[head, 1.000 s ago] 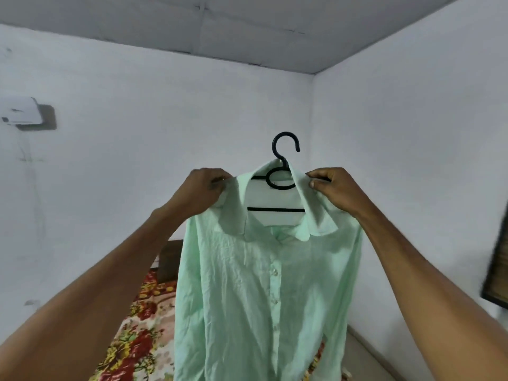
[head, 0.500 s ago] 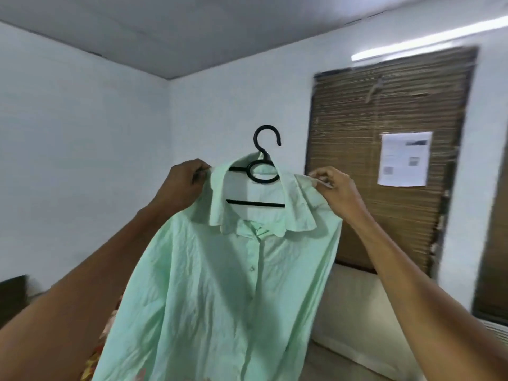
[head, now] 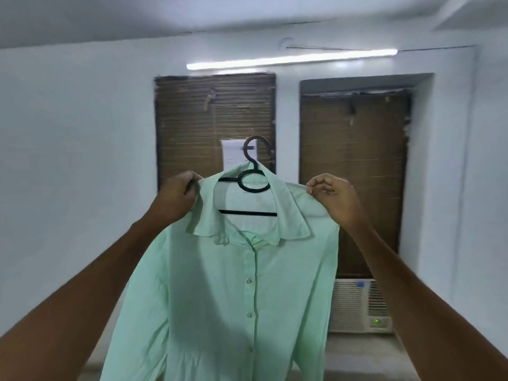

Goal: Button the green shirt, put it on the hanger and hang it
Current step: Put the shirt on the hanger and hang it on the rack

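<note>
Left hand (head: pixel 176 198): the green shirt (head: pixel 228 292) is pinched at its left shoulder, fingers curled closed on cloth. Shirt is held aloft, buttoned, draped on the black hanger (head: pixel 253 178); hook stands upright, centred between both hands, free of any rail. Right hand (head: pixel 334 198): right shoulder seam is pinched likewise. No rail is seen.

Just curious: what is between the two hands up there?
In the head view, the green shirt's collar and black hanger span between left hand and right hand.
</note>
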